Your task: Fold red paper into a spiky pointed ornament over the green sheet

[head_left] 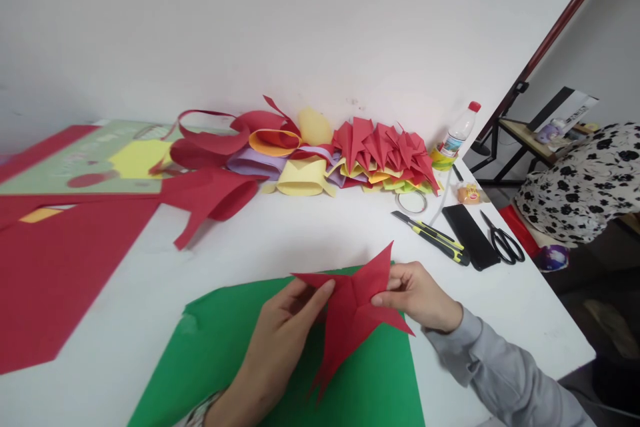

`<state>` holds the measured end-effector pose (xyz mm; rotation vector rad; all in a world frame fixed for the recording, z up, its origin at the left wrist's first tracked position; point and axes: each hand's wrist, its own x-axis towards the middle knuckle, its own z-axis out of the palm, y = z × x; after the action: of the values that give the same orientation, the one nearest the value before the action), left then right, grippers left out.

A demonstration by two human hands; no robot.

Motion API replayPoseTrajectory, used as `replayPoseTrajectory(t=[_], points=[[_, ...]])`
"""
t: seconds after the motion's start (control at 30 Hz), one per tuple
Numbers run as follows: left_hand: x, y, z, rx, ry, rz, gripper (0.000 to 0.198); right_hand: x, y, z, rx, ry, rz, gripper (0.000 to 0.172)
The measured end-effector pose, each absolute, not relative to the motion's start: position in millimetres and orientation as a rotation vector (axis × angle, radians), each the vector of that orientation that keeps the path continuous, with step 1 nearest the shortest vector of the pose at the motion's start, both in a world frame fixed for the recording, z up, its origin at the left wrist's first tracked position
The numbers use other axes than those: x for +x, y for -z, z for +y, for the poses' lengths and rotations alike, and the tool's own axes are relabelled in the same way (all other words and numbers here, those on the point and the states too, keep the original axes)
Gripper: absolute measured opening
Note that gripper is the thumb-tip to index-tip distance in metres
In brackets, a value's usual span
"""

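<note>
Left hand (283,330) and right hand (423,295): grip closed on folded red paper (354,307), lower centre of frame, above green sheet (227,327). Step: apparently shaping creases. Next move calls for even finger pressure.

Red paper star (350,313) — single piece, matte, crease lines meeting near its middle, points spread at about 1, 4, 7 and 10 o'clock, the 7 o'clock one split at its tip — pinched near 10 and 3, at roughly 5 o'clock from view centre.
</note>
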<state>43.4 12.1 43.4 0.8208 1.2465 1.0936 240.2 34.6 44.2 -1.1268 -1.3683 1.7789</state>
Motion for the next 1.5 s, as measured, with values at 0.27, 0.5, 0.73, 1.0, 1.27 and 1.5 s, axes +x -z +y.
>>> replayPoseTrajectory(t=[0.27, 0.5, 0.73, 1.0, 1.27, 1.5], points=[[36.8, -49.1, 17.9, 0.924, -1.057, 1.259, 0.031, 245.0, -39.8, 37.7, -0.979, -1.901, -1.307, 0.04], [36.5, -53.2, 17.2, 0.999, -1.027, 1.234, 0.027, 244.1, -40.5, 38.5, -0.92, -1.942, -1.288, 0.034], [37.2, -56.5, 17.3, 1.017, -0.966, 1.23, 0.023, 244.8, -41.2, 36.6, -0.999, -1.9, -1.274, 0.031], [35.6, -51.5, 17.1, 1.013, -1.028, 1.326, 0.02, 246.7, -36.1, 39.5, -1.115, -1.783, -1.284, 0.033], [31.2, -48.7, 22.1, 0.811, -1.167, 1.328, 0.024, 254.0, -36.8, 45.9, -1.207, -1.761, -1.343, 0.036], [32.8, -50.3, 22.6, 0.717, -1.164, 1.286, 0.025, 252.6, -35.1, 47.3, -1.227, -1.635, -1.3, 0.031]])
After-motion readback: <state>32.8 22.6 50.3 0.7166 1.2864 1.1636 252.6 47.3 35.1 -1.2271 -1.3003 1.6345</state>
